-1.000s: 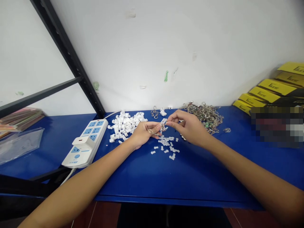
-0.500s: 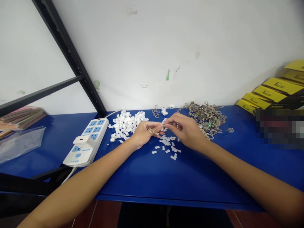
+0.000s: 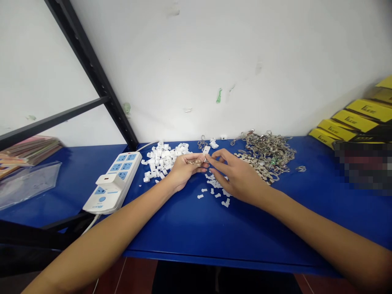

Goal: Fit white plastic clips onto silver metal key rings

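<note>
My left hand [image 3: 183, 169] is closed, pinching a small white plastic piece [image 3: 206, 150] that sticks up past the fingertips. Some metal key rings [image 3: 196, 163] also lie in its curled fingers. My right hand [image 3: 239, 175] has its fingers spread, the index fingertip at the lower end of the white piece. Whether that fingertip touches it I cannot tell. Beneath the hands lie small flat white tabs [image 3: 214, 183], partly covered by the right hand. Behind the left hand is a heap of white plastic pieces [image 3: 165, 157]; past the right hand is a pile of metal key rings and chains [image 3: 269, 151].
A white power strip [image 3: 114, 183] with a plugged-in adapter stands at the left beside a black metal post [image 3: 101, 81]. Yellow boxes [image 3: 352, 118] are stacked at the right. Booklets [image 3: 30, 151] lie far left on the blue table [image 3: 214, 232].
My right fingers have opened and drawn slightly apart from the left fingertips. The white piece stays in my left hand, which has shifted a little left. The view has shifted slightly.
</note>
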The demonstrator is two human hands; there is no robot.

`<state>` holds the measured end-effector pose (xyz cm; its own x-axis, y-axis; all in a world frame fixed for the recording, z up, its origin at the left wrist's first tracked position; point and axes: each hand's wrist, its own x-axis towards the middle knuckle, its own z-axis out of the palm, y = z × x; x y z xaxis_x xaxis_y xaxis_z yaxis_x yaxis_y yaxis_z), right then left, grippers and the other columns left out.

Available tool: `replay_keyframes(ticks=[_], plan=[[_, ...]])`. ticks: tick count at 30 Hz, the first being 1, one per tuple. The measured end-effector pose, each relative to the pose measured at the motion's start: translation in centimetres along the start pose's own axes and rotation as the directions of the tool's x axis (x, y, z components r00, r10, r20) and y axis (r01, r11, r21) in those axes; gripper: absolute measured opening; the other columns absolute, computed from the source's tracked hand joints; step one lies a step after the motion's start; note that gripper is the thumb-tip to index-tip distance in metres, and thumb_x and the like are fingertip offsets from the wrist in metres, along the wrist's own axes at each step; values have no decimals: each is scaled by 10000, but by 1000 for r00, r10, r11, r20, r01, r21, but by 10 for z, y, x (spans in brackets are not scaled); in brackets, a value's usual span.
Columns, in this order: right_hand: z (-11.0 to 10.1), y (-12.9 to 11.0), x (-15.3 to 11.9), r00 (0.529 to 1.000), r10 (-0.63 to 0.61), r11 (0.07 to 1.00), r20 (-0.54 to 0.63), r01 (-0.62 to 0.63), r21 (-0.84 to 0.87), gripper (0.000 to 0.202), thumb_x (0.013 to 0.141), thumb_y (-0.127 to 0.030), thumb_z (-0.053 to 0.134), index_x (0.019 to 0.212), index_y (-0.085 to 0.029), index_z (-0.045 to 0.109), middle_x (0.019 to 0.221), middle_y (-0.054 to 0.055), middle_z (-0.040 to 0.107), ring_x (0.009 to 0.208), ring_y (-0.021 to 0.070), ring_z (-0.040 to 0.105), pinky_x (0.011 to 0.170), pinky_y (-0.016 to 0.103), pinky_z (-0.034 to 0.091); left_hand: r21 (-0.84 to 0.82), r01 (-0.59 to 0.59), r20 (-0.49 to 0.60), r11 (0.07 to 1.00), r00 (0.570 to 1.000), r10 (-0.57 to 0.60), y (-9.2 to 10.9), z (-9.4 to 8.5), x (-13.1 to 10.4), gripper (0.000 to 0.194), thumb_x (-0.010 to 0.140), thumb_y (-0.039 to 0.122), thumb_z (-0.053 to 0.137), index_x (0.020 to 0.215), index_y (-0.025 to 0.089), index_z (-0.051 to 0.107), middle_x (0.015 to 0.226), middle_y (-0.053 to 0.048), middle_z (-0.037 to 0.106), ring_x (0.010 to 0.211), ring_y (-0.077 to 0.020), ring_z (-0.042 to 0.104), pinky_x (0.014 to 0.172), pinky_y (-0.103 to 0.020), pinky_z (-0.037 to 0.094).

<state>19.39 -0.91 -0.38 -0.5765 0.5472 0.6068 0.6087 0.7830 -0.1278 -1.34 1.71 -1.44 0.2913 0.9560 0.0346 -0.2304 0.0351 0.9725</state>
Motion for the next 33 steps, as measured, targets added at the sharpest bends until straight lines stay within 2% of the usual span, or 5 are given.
replay_keyframes(ticks=[5, 9, 18, 24, 33], plan=[[-12, 4, 6, 979, 127, 990, -160, -116, 76, 397, 944, -294, 662, 1328, -234, 579, 1244, 157, 612, 1026, 291, 652, 758, 418, 580, 70, 10, 31, 997, 999, -12, 0, 3, -1, 384, 796, 438, 865, 1036, 143, 804, 942, -99, 772, 868, -196, 722, 803, -342, 586], [-15, 10, 7, 992, 61, 991, -111, -46, 126, 599, 943, -291, 681, 1494, -273, 447, 1452, 156, 561, 1334, 344, 551, 991, 518, 559, 109, 15, 55, 994, 998, -21, 2, 4, -3, 425, 789, 468, 867, 1045, 138, 792, 1009, -124, 783, 881, -203, 729, 797, -329, 576], [-12, 10, 7, 983, 17, 993, -182, 5, 120, 128, 1001, -268, 607, 1114, -243, 660, 1086, 91, 749, 972, 241, 703, 816, 393, 570, 104, 27, 99, 994, 994, -38, 3, -2, -1, 415, 798, 434, 867, 1088, 150, 787, 938, -108, 785, 877, -201, 733, 803, -339, 568], [-13, 9, 6, 992, 51, 987, -116, -33, 154, 126, 1032, -289, 559, 1106, -246, 652, 1083, 95, 744, 961, 234, 697, 791, 373, 555, 145, 26, 165, 989, 985, -50, 4, -3, -1, 452, 817, 448, 846, 1189, 200, 779, 1042, -116, 791, 938, -214, 730, 824, -339, 559], [-6, 9, 5, 989, 27, 992, -145, -9, 124, 117, 1045, -258, 538, 1098, -245, 641, 1067, 81, 744, 1006, 237, 676, 818, 380, 529, 155, 32, 207, 987, 976, -64, 5, -5, -1, 374, 838, 416, 836, 1134, 193, 783, 978, -101, 781, 912, -197, 722, 812, -321, 536]])
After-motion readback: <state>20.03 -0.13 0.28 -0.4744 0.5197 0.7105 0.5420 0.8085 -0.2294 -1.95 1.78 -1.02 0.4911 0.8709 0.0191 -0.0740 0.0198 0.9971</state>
